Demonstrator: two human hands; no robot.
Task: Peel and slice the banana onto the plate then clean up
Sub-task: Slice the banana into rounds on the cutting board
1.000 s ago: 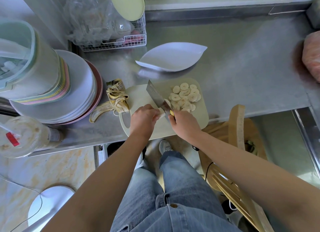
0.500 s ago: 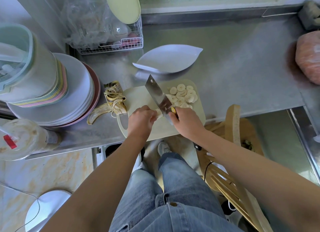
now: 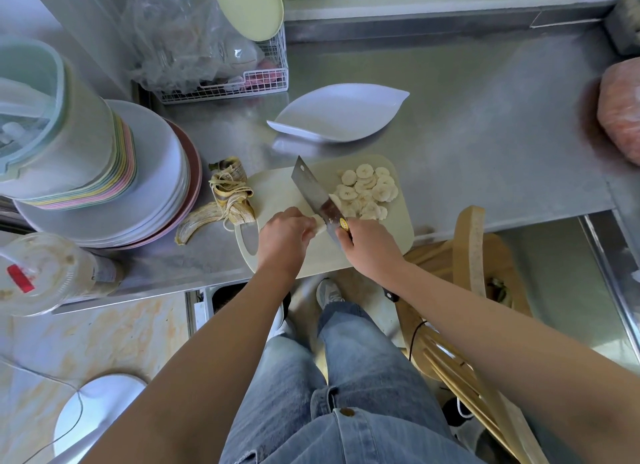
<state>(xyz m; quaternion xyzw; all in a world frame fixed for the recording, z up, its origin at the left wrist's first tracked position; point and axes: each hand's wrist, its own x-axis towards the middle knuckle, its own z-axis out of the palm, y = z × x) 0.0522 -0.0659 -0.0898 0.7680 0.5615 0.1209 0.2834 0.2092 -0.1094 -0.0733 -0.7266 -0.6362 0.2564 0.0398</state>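
1. The cutting board (image 3: 277,189) lies at the near edge of the steel counter (image 3: 485,134), with its handle hole at the board's 8 o'clock corner.
2. The left hand (image 3: 284,241) rests on the board at about 7 o'clock. Its fingers are curled and pinch the banana stub (image 3: 320,228), a short pale piece that pokes out from the fingertips toward 3 o'clock.
3. The right hand (image 3: 370,252) sits at the board's 5 o'clock, fingers wrapped tightly round the handle of the cleaver (image 3: 310,186).
4. The blade points toward 11 o'clock and leans over. Its heel end meets the stub just beside the left fingertips; whether the edge has gone into the fruit I cannot tell.
5. The banana slices (image 3: 367,193) lie in 1 overlapping heap at the board's 2 o'clock, just to the right of the blade.
6. The white leaf-shaped plate (image 3: 339,117) stands on the counter at 12 o'clock from the board, near it but apart.
7. The banana peel (image 3: 225,200) lies heaped at 9 o'clock, touching the board's left edge, with 1 strip trailing toward 7 o'clock.
8. Farther out at 9 o'clock is a stack of plates (image 3: 162,172), and a wire basket (image 3: 263,79) stands at 11 o'clock.
9. A plastic cup (image 3: 52,273) sits at 8 o'clock, and a wooden chair (image 3: 471,248) stands at 4 o'clock beside the counter edge.
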